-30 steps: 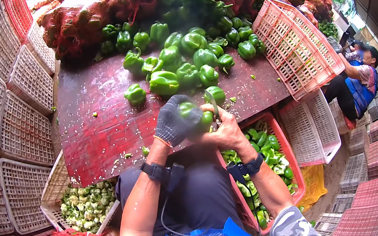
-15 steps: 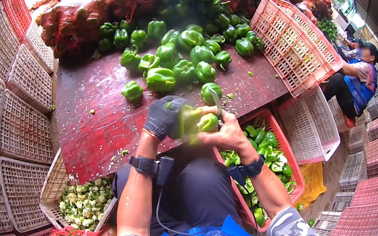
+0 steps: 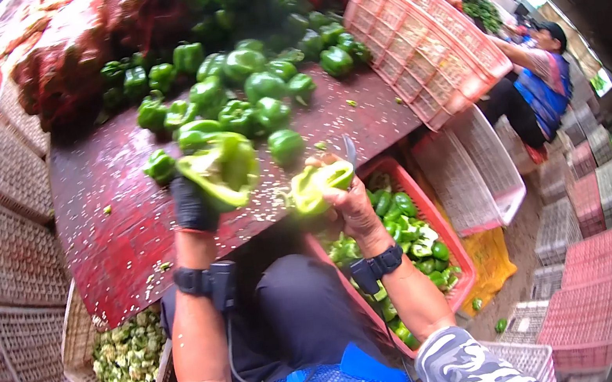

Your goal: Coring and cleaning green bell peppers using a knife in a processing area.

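My left hand (image 3: 196, 206), in a dark grey glove, grips a hollowed green bell pepper half (image 3: 230, 169) with its pale inside showing, over the red board (image 3: 117, 251). In my bare right hand (image 3: 356, 206) is another cut pepper piece (image 3: 310, 193), pale side up. A small knife (image 3: 350, 150) is also held there, its blade rising past the fingers; the handle is hidden. The two pieces are apart. Beyond my hands lie several whole green peppers (image 3: 243, 64), heaped toward the far side. Pale seeds are strewn over the board.
Below my right forearm stands a red crate (image 3: 468, 277) of cut peppers; at lower left, a crate (image 3: 72, 360) holds pepper cores. A tilted pink crate (image 3: 410, 41) rests on the board's right edge. Stacked crates (image 3: 18, 226) line the left. A person (image 3: 543, 80) sits at far right.
The pepper has come apart: my left hand has moved left with one half, and my right keeps the other piece and the knife. The whole view has shifted.
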`<state>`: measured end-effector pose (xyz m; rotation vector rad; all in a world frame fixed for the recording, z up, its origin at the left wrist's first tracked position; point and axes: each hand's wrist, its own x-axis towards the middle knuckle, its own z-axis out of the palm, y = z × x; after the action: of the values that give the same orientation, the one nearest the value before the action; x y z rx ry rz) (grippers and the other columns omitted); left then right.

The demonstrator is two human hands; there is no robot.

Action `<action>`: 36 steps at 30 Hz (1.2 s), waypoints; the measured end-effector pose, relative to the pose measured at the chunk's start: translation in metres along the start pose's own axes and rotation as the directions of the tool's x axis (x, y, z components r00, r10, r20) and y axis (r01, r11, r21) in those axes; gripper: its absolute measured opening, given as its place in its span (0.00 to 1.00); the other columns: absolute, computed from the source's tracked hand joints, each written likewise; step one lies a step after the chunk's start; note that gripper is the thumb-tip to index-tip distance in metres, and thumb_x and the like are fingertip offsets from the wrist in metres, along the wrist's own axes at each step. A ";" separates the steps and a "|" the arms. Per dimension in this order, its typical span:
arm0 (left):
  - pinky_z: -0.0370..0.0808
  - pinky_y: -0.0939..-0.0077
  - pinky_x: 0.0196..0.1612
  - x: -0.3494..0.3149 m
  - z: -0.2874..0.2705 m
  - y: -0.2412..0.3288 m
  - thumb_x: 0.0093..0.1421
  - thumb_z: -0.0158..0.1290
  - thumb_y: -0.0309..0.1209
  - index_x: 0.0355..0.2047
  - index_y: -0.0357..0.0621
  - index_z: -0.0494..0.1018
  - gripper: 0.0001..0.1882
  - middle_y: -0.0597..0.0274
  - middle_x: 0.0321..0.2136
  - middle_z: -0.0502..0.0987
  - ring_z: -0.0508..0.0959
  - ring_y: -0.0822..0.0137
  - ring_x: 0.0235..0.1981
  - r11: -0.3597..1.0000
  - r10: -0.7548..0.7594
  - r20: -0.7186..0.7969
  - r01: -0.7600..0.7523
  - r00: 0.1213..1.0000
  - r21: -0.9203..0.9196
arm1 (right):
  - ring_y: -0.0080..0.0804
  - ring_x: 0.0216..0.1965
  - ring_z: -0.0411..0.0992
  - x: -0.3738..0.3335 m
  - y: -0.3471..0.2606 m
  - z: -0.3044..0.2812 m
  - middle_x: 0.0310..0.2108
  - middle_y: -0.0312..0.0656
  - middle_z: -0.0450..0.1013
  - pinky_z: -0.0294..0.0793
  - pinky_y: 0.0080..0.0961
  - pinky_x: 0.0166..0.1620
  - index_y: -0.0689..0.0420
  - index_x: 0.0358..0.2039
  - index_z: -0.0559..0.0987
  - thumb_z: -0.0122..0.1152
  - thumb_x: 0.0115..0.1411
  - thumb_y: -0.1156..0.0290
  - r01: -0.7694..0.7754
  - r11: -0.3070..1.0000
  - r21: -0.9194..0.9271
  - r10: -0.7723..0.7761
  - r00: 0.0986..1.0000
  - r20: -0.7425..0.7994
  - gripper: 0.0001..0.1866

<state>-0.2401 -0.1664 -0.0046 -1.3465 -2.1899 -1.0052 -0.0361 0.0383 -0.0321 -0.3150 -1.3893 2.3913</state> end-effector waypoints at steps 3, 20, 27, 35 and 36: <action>0.72 0.62 0.31 -0.012 0.000 -0.032 0.44 0.63 0.38 0.35 0.53 0.79 0.15 0.59 0.24 0.81 0.79 0.56 0.22 0.982 -0.130 -0.181 0.101 0.975 -0.162 | 0.29 0.51 0.73 -0.018 -0.033 -0.036 0.56 0.40 0.71 0.76 0.30 0.53 0.54 0.63 0.68 0.75 0.49 0.71 0.090 0.954 -0.287 -0.125 0.987 -0.105 0.41; 0.77 0.69 0.48 -0.073 0.049 -0.087 0.71 0.49 0.34 0.48 0.42 0.74 0.12 0.60 0.42 0.80 0.79 0.68 0.43 0.749 -0.501 0.052 0.463 0.864 -0.475 | 0.47 0.46 0.79 -0.017 -0.007 -0.209 0.41 0.49 0.81 0.77 0.40 0.48 0.58 0.43 0.84 0.75 0.51 0.59 -0.172 -0.225 -0.959 -0.379 0.922 -0.076 0.22; 0.79 0.66 0.48 -0.044 0.023 -0.020 0.66 0.53 0.29 0.54 0.40 0.72 0.16 0.53 0.44 0.82 0.82 0.61 0.44 0.798 -0.485 0.033 0.457 0.874 -0.392 | 0.45 0.36 0.81 -0.019 0.008 -0.232 0.35 0.52 0.82 0.79 0.37 0.41 0.60 0.43 0.84 0.75 0.52 0.55 -0.300 -0.099 -0.949 -0.363 0.899 -0.246 0.25; 0.80 0.64 0.45 -0.042 0.024 -0.022 0.59 0.55 0.27 0.50 0.43 0.77 0.17 0.50 0.41 0.83 0.84 0.52 0.40 0.860 -0.329 0.122 0.351 0.936 -0.371 | 0.34 0.39 0.81 -0.003 -0.057 -0.066 0.42 0.52 0.81 0.80 0.30 0.46 0.66 0.47 0.81 0.76 0.55 0.63 0.071 0.353 -0.933 -0.411 0.908 -0.086 0.25; 0.80 0.63 0.45 -0.034 0.016 -0.009 0.58 0.56 0.28 0.49 0.44 0.78 0.17 0.49 0.41 0.83 0.84 0.50 0.40 0.918 -0.252 0.147 0.285 0.956 -0.277 | 0.37 0.41 0.81 0.004 -0.061 -0.032 0.43 0.52 0.80 0.80 0.31 0.48 0.66 0.47 0.81 0.75 0.55 0.63 0.232 0.262 -0.937 -0.393 0.912 0.116 0.24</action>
<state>-0.2315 -0.1782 -0.0406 -1.2670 -2.4298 -1.4434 -0.0165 0.0929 0.0048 -0.4094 -2.3719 0.9221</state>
